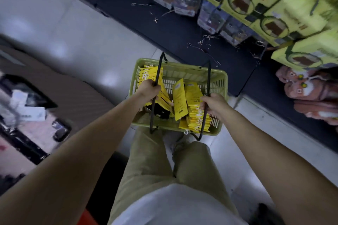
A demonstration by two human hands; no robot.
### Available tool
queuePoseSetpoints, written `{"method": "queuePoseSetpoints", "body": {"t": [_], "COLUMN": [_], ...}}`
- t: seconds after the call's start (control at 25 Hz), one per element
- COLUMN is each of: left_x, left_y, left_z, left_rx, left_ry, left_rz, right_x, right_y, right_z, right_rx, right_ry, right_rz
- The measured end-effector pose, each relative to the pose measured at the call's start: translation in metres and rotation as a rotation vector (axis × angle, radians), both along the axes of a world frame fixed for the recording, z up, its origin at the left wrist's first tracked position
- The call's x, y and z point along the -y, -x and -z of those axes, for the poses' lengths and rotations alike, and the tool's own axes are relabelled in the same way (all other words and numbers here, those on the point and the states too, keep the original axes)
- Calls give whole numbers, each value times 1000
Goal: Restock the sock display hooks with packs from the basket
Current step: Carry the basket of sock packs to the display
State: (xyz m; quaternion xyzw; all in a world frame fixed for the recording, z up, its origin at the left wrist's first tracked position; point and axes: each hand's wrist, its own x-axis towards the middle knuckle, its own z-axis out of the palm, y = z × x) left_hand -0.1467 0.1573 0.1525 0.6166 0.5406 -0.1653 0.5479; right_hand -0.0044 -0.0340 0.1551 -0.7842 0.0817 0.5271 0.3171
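wide floor (73, 33) left of basket (182, 74)

I see lime-green boxes (274, 5) stacked top right, pink plush slippers (311, 93) under them, glossy grey floor tiles (64, 33), and a cluttered brown surface (82, 97) at left.

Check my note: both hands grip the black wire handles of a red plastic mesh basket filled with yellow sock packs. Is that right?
Not quite: the plastic mesh basket is light green, not red, as the head view shows. The rest stands: the left hand and the right hand each grip one of its black wire handles, and yellow sock packs fill it.
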Motion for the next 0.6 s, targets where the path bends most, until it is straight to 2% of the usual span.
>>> {"method": "queuePoseSetpoints", "body": {"t": [0.12,0.32,0.6], "left_x": [-58,-163,-299], "left_y": [22,61,92], "left_z": [-7,-18,-23], "left_rx": [16,30,45], "left_ry": [16,29,-90], "left_rz": [-16,-168,-438], "right_x": [-68,-197,-394], "right_y": [5,14,13], "right_z": [-8,-20,-24], "right_rx": [17,71,93], "right_ry": [1,0,-68], "right_rz": [-78,-266,-545]}}
